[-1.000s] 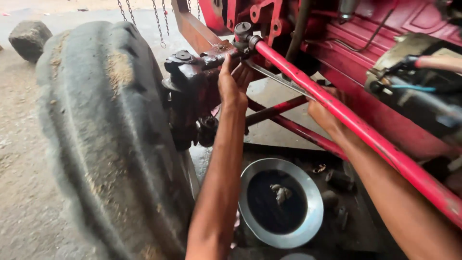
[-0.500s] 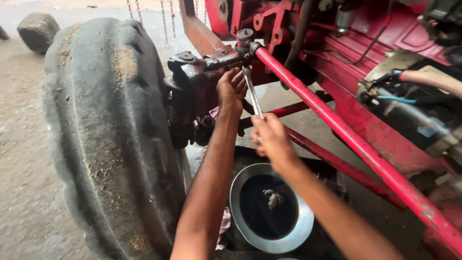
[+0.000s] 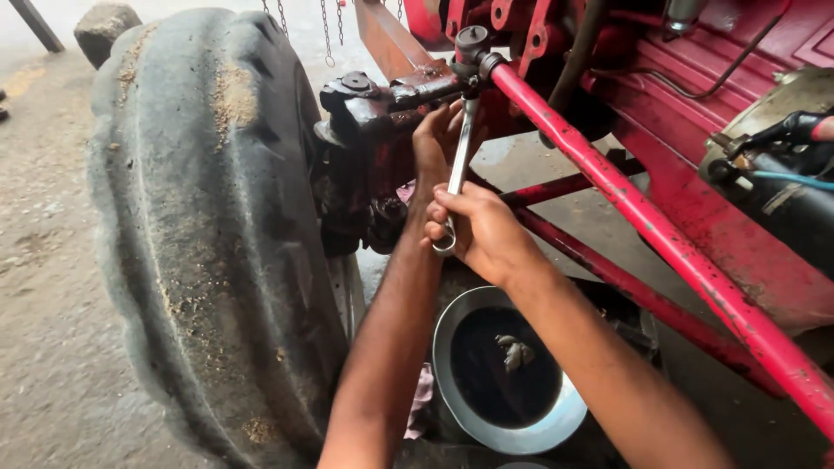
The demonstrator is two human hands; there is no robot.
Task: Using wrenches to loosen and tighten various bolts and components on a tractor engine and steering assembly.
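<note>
My right hand [image 3: 482, 230] grips the lower end of a silver wrench [image 3: 458, 165]. The wrench stands nearly upright, its top end at the joint [image 3: 473, 52] where the red steering rod [image 3: 625, 200] meets the dark greasy wheel hub [image 3: 373, 122]. My left hand [image 3: 434, 139] reaches up just left of the wrench and rests against the hub below that joint. I cannot tell whether its fingers hold anything.
A large worn tyre [image 3: 200, 226] fills the left. A round metal pan [image 3: 508, 369] with dark oil and small parts sits on the ground under my arms. The red machine body [image 3: 747, 174] and more red rods lie to the right. Chains [image 3: 326, 30] hang at top.
My right hand came from behind the red rod to the wrench and now holds its lower end. The left hand stayed at the hub.
</note>
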